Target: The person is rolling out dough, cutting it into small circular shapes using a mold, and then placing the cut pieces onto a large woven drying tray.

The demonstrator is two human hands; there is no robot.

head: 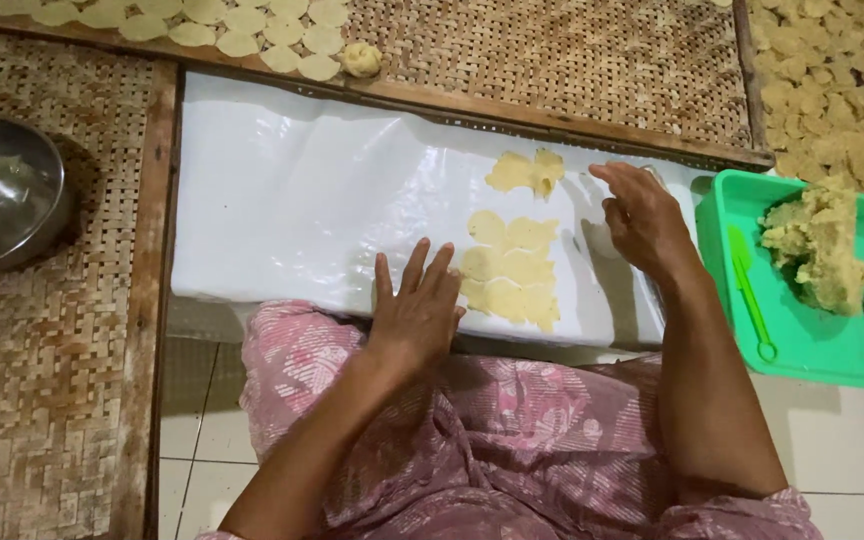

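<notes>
- Head view looks down on a white plastic sheet [292,200] spread over a board, and we take this sheet as our landmark.
- We rest our left hand [417,305] flat on the sheet's near edge, fingers [439,265] stretched out and slightly spread, gripping nothing.
- Just right of that hand lies a cluster of flattened dough rounds [512,270], pale yellow, overlapping one another on the sheet; the fingertips reach its left edge.
- A smaller flattened dough patch [524,172] lies near the sheet's far edge, apart from the cluster.
- Our right hand [644,220] hovers or presses over the sheet's right end, fingers loosely curved and open; we cannot tell whether it touches the plastic.
- Right of the sheet stands a green tray [802,340] holding a lump of dough [817,245] and a green plastic tool [749,290].
- Beyond the sheet's far edge a woven bamboo mat [552,60] carries thin dough discs [242,25] and one small dough ball [361,58].
- Left of the sheet a metal bowl [2,190] sits on another woven mat.
- On the sheet's near side we see our lap in pink patterned cloth [512,440].
</notes>
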